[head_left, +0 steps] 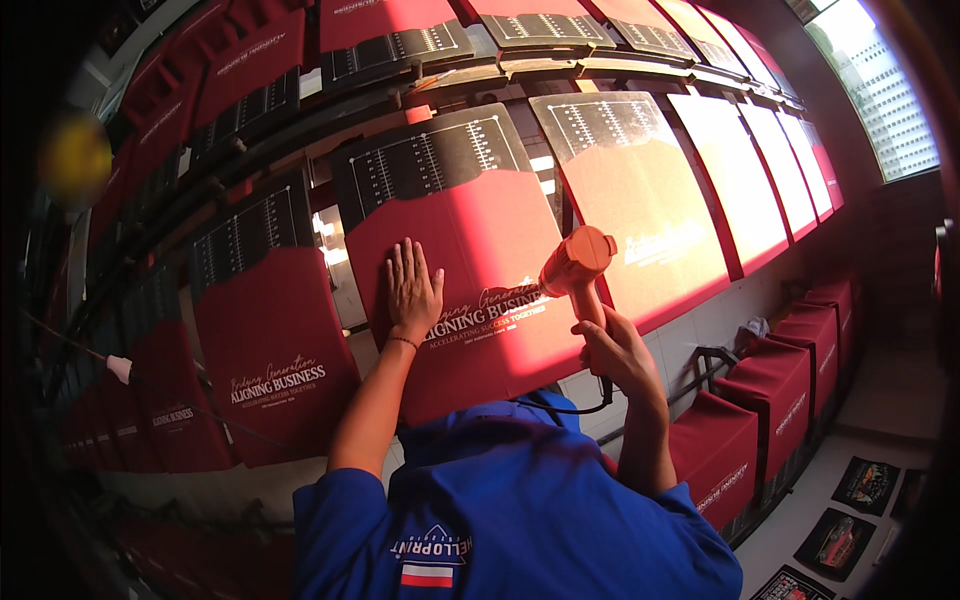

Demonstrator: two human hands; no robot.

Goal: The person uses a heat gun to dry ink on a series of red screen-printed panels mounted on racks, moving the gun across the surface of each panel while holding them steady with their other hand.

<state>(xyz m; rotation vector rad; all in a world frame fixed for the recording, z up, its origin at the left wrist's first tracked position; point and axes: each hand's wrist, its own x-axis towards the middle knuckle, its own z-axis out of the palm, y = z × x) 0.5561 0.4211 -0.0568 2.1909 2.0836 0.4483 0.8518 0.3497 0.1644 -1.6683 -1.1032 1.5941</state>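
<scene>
Blue shirt (520, 500), red panel (485, 240) beneath hands (412, 300) (615, 350)

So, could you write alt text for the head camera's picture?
A person's right hand holds an orange dryer-shaped tool over a white-printed red panel; the left hand lies flat on that panel. Similar panels stand in rows around it.

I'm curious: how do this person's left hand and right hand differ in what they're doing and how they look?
The left hand lies flat, fingers straight, while the right hand curls around a handle.
The left hand rests on a red-and-black panel; the right hand holds an orange dryer-shaped tool.
A dark bracelet circles the left hand's wrist; none shows at the right hand's.
Both are bare.
</scene>
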